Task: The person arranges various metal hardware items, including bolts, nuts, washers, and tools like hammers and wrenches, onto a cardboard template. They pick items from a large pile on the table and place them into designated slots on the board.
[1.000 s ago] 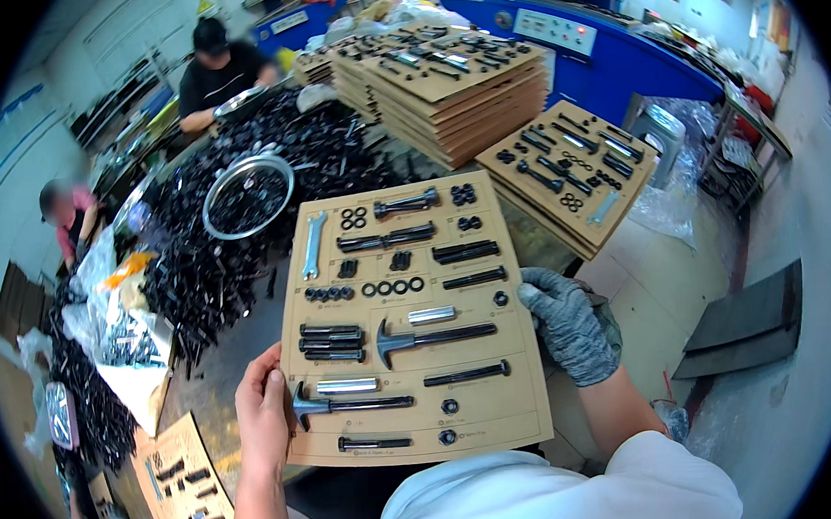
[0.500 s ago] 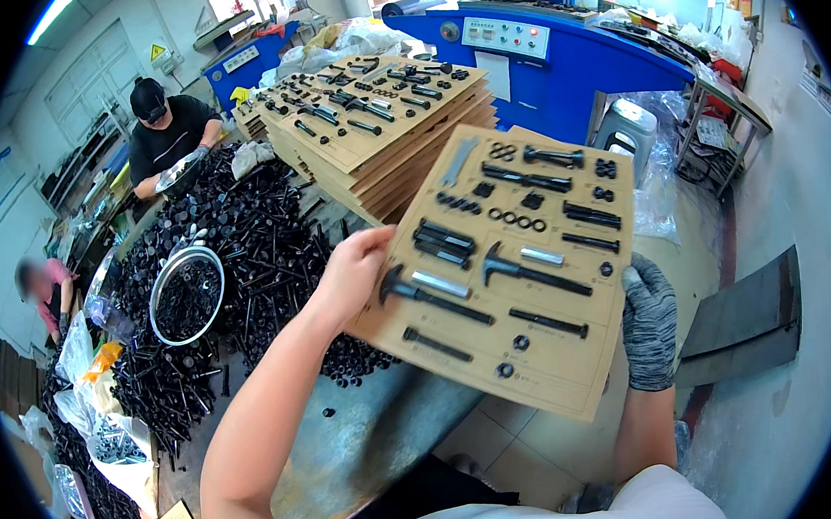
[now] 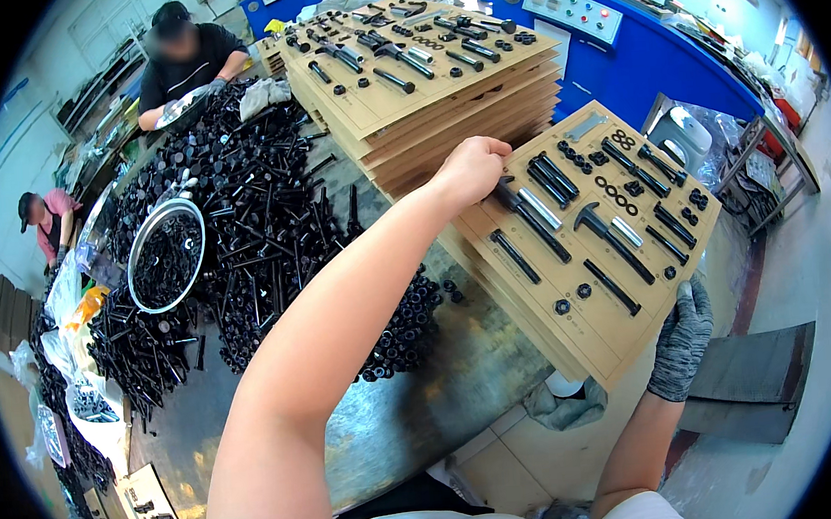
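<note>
A tan cardboard board (image 3: pixel 572 331) carries black bolts, nuts, rings, hammer-shaped pieces and silver sleeves in rows. My bare left hand (image 3: pixel 472 170) pinches its far left edge. Around its right edge my right hand (image 3: pixel 684 343), in a grey knit glove, is closed, with part of the fingers hidden under the cardboard. Layered board edges (image 3: pixel 508 301) show just beneath it, at the table's right end; whether the held board rests on them I cannot tell. Left of my forearm lies a heap of black bolts and nuts (image 3: pixel 251 222) on the metal table (image 3: pixel 416 421).
A tall stack of loaded boards (image 3: pixel 454 114) stands at the far side. On the heap sits a round metal-rimmed bowl (image 3: pixel 202 263) of small black parts. Two people work at the far left. Behind are a blue machine (image 3: pixel 613 67) and, right, a metal rack (image 3: pixel 779 142).
Both hands have moved the board right and slightly down, and it now lies flatter over the layered edges. My view has turned, bringing the tall stack nearer.
</note>
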`<state>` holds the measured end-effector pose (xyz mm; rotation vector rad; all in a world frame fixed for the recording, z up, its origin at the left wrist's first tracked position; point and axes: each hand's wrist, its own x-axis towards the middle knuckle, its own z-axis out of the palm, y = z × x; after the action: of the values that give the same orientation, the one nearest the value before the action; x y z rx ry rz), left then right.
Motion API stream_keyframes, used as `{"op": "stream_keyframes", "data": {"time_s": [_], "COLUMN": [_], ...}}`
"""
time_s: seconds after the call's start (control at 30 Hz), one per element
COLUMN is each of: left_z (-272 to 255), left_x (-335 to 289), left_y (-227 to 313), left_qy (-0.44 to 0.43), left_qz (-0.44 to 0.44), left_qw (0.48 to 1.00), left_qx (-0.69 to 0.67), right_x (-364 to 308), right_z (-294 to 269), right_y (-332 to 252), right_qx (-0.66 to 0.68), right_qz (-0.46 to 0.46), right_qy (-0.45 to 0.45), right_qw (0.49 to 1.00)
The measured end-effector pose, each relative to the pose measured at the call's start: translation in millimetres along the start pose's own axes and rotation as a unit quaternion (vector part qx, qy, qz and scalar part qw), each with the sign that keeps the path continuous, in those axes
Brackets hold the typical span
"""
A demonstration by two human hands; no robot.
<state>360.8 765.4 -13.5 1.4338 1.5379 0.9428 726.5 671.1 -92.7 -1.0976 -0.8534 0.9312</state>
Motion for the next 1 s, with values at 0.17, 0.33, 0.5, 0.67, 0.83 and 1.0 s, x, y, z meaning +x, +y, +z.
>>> {"op": "stream_keyframes", "data": {"time_s": [0.17, 0.33, 0.5, 0.67, 0.83, 1.0], "left_z": [-2.2, -1.8, -15.2, -62.4, -132.8, -241.9], "left_x": [15.6, 21.6, -3.5, -126.5, -377.0, -649.2], "left_y": [-18.2, -21.7, -15.8, -17.8, -23.5, -88.6], "left_qy": [-0.007, -0.019, 0.029, 0.141, 0.190, 0.452], "left_qz": [-0.002, -0.009, 0.025, 0.196, 0.183, -0.123], "left_qw": [1.000, 0.999, 0.983, 0.924, 0.911, 0.813], "left_qx": [0.020, 0.033, 0.179, 0.298, 0.316, 0.346], "right_x": [-4.4, -7.4, -13.0, -38.8, -118.6, -272.3], "right_z": [18.6, 15.6, 20.5, -0.7, -10.8, 92.4], "right_y": [8.1, 16.7, 17.2, 13.7, -20.2, -60.8], "right_qx": [-0.005, 0.002, 0.011, -0.042, -0.211, -0.080], "right_qz": [0.009, 0.040, 0.084, -0.012, -0.251, -0.199], "right_qy": [0.000, 0.004, 0.038, 0.087, 0.169, -0.175], "right_qw": [1.000, 0.999, 0.996, 0.995, 0.929, 0.961]}}
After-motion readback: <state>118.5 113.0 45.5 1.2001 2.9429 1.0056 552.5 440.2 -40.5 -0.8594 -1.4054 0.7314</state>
